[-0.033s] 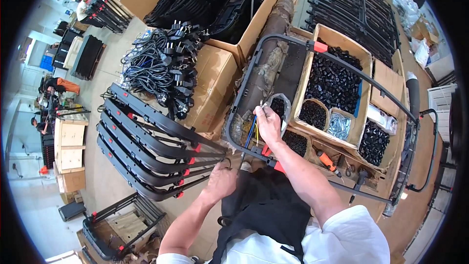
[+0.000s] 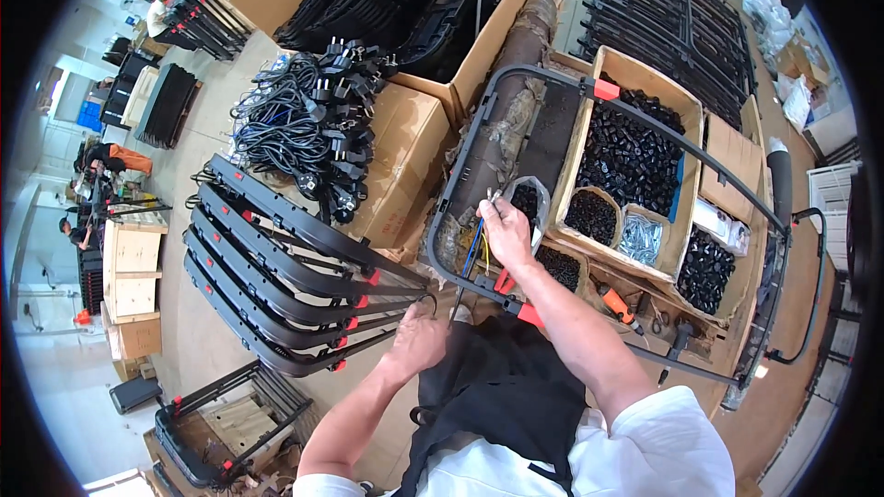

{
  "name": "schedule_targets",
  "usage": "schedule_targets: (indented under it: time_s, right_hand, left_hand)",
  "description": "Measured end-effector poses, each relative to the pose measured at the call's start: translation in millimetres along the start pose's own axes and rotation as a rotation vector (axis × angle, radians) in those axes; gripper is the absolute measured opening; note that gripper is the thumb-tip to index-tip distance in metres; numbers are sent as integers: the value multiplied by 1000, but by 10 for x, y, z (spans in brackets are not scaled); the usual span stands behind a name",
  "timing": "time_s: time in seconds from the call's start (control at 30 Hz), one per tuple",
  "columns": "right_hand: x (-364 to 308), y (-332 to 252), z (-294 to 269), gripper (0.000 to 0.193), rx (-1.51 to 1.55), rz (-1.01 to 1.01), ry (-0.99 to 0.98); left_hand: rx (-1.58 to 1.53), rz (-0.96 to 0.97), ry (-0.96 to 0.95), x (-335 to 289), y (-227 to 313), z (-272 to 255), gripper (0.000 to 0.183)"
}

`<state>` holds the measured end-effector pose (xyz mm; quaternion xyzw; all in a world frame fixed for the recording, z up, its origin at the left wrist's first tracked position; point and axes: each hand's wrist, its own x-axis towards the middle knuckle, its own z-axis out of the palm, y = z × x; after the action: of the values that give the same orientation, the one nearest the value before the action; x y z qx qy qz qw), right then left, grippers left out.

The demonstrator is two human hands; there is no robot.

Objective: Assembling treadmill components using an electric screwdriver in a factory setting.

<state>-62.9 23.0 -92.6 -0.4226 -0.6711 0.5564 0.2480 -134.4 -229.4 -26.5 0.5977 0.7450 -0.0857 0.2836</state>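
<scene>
My right hand [image 2: 505, 232] is closed in a pinch on thin wires; a blue wire [image 2: 474, 248] and a yellow wire [image 2: 486, 253] hang below the fingers. It works inside the near left corner of a black tubular frame [image 2: 458, 179] with red fittings. To the lower left, my left hand [image 2: 421, 339] is closed around a black cable [image 2: 429, 302], which bends up out of the fist. The rest of that cable is partly hidden by the fingers. Beside the left hand stand several black curved frames [image 2: 276, 267] with red clips.
Bundled black power cords [image 2: 285, 133] lie on a carton [image 2: 405, 166] at left. A wooden tray [image 2: 589, 60] at right holds black plastic parts [image 2: 631, 152] and screws [image 2: 638, 237]. Near it lie an orange power tool [image 2: 619, 306] and scissors [image 2: 660, 320]. Other people work far left.
Both hands stay nearly in place with their grips. The black cable above my left fist shows a little more of its curve.
</scene>
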Motion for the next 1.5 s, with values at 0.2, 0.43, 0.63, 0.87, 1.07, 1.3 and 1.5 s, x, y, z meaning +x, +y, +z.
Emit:
schedule_targets:
  time_s: [0.2,0.43,0.63,0.87,1.07,1.3,1.5]
  right_hand:
    - [40,102,-81,34,112,153,29]
    - [42,-118,-234,48,482,310,84]
    - [-294,-172,-182,50,68,466,-371]
    - [-207,-304,166,36,-213,122,-232]
    - [-88,-339,190,36,-311,47,-121]
    - [23,-330,250,38,-434,57,-224]
    - [301,26,-232,34,-305,70,-324]
  left_hand:
    - [-437,-37,-100,257,-264,-67,24]
    - [-1254,-72,-222,574,-408,-58,28]
    - [-1516,-141,-308,711,-382,-56,31]
    - [-1452,-88,-166,738,-452,215,30]
    - [-1685,-240,-23,591,-176,121,25]
    - [-1661,-252,117,650,-109,272,27]
    - [-1634,-288,139,660,-94,297,25]
